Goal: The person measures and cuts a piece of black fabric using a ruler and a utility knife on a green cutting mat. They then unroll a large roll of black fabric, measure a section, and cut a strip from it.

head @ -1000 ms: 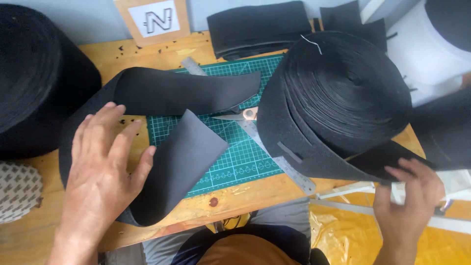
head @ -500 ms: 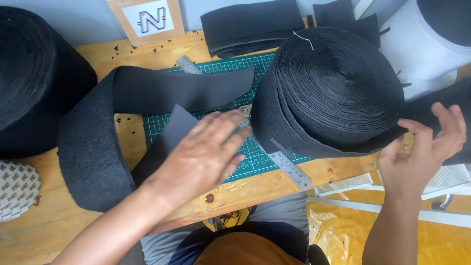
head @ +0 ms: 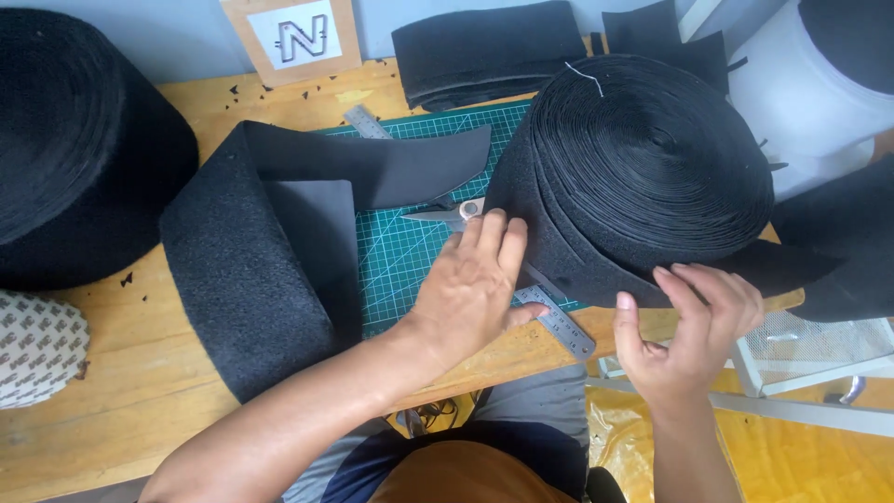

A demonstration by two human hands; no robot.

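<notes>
A large roll of black foam strip (head: 652,168) stands on the right end of the wooden table (head: 168,373). My left hand (head: 475,284) lies flat on the green cutting mat (head: 410,256), with its fingertips against the roll's left side and just below the scissors (head: 445,214). A steel ruler (head: 559,321) runs out from under that hand. My right hand (head: 689,326) is at the table's front edge, fingers spread, touching the roll's lower rim. A loose length of the black strip (head: 247,279) curls over the mat and the table on the left.
A second big black roll (head: 74,140) fills the far left. At the back are a small sign board (head: 293,37), folded black pieces (head: 484,51) and another ruler (head: 358,119). A white patterned object (head: 37,345) lies lower left. A wire rack (head: 810,345) and yellow sheeting (head: 819,447) sit below right.
My left hand left the loose strip and crossed right to the roll's side. My right hand rose from below the table edge to the roll's rim. The strip's end now lies flatter.
</notes>
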